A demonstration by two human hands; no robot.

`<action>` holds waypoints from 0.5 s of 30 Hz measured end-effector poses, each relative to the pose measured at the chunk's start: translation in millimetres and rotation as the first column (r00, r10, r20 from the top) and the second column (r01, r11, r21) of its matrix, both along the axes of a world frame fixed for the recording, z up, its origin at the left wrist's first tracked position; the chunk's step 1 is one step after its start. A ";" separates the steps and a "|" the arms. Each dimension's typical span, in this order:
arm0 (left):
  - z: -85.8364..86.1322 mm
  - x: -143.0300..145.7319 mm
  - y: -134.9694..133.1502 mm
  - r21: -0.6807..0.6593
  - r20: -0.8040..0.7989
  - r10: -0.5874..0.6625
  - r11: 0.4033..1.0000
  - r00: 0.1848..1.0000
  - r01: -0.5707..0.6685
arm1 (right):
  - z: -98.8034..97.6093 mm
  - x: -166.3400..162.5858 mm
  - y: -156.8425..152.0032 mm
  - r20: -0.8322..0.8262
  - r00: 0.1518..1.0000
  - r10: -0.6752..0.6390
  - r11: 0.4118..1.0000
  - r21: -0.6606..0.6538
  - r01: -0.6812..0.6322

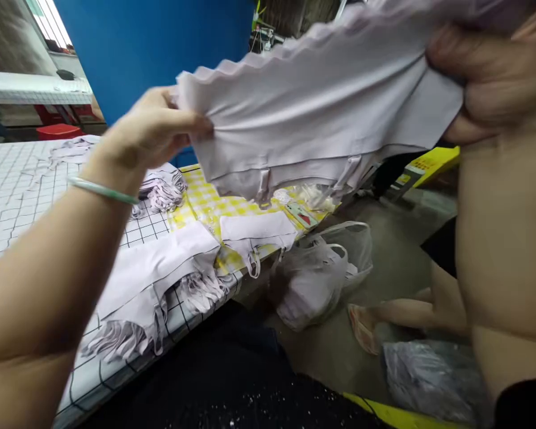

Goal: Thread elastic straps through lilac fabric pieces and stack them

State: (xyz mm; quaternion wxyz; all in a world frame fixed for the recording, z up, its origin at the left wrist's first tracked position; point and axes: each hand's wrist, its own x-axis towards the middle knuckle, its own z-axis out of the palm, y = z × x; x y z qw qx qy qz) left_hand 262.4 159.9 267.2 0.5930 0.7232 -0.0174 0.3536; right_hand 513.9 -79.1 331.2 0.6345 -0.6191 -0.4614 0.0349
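Note:
A pale lilac camisole-like garment [286, 113] with a scalloped edge and thin straps is stretched out in the air before me. My left hand [161, 119] pinches one end of it between thumb and fingers. At the other end my right hand [495, 83], blurred by motion, grips the cloth. The straps dangle from the lower edge. Below, on the table, lies a stack of similar garments [161, 268] with many straps bunched at the front edge. Another such piece [256, 229] rests to its right, straps hanging over the edge.
The table [9, 196] has a white checked cover and a yellow checked cloth [205, 196]. A phone-like object [301, 214] sits near its corner. Filled plastic bags [317, 274] stand on the floor. A person's leg and foot [384, 316] show at right. A blue panel [161, 47] rises behind.

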 end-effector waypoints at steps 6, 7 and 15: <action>-99.5 53.0 -26.1 -0.501 -0.085 -0.037 0.865 0.996 -0.011 | -86.3 51.5 -31.0 -0.156 0.987 0.032 0.999 -0.028 -0.037; -115.5 53.3 -28.8 -0.542 -0.195 -0.045 0.837 0.980 -0.070 | -106.6 58.1 -32.7 -0.251 0.968 0.022 0.996 -0.076 -0.043; -197.9 73.7 -1.1 -0.443 -0.728 0.036 0.737 0.684 -0.510 | -256.1 93.7 35.7 -0.631 0.774 -0.053 0.891 -0.380 -0.249</action>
